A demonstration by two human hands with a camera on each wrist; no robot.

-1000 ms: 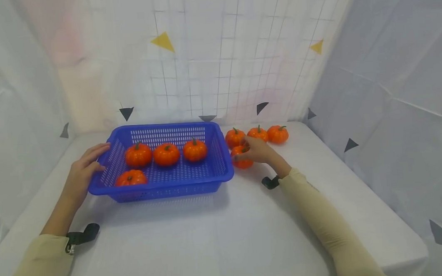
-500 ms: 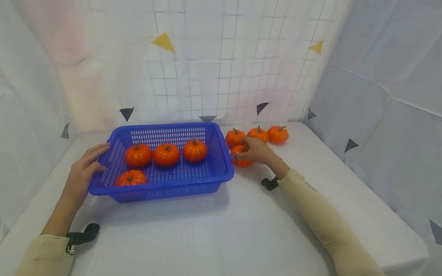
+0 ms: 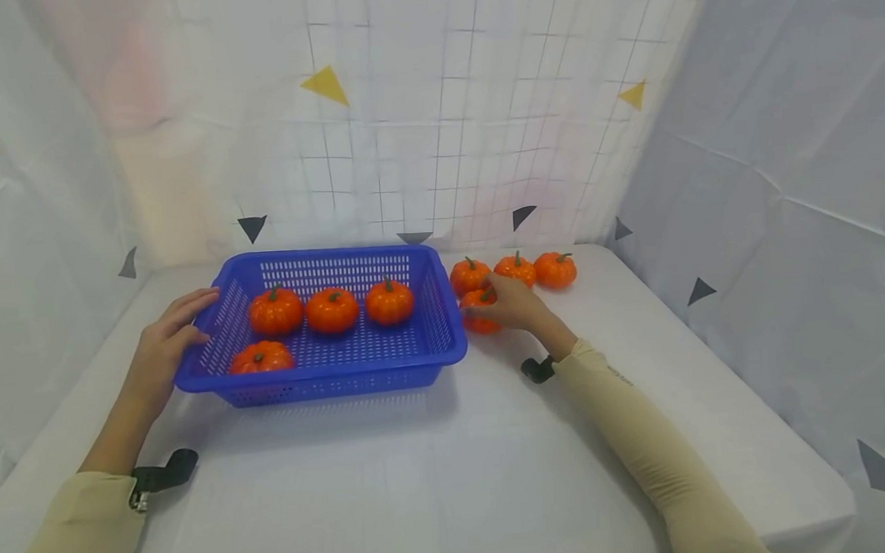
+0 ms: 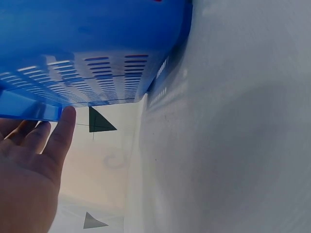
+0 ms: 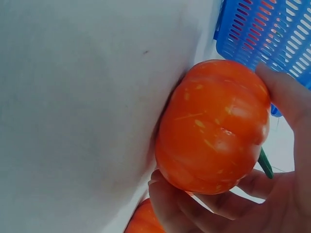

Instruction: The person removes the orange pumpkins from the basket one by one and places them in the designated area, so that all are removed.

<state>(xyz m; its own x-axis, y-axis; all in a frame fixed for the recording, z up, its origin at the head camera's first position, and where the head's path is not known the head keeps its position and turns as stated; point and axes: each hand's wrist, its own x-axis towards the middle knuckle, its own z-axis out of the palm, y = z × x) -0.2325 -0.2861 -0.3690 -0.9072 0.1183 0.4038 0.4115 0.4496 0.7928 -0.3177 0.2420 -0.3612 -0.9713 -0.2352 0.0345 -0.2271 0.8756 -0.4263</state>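
Observation:
In the head view a blue perforated plastic basket (image 3: 335,384) stands on the table, with several small orange pumpkins inside, such as the front-left pumpkin (image 3: 261,357). My left hand (image 3: 163,350) touches the rim at the basket's left end, fingers stretched out; the left wrist view shows a fingertip against that rim. My right hand (image 3: 517,304) holds another orange pumpkin (image 5: 214,128) just outside the basket's right end. In the right wrist view its thumb lies on one side and its fingers curl round the other. A green stem points toward the palm.
Behind the right hand sit 3 more pumpkins: one near the basket (image 3: 470,277), a middle pumpkin (image 3: 515,269) and a right-hand pumpkin (image 3: 556,270). The white-covered table (image 3: 393,488) is closed in by hanging white sheets (image 3: 418,102) at the back and sides.
Very little differs. My right hand and the pumpkin in it have shifted very slightly toward the back; the left hand and the basket stay where they were.

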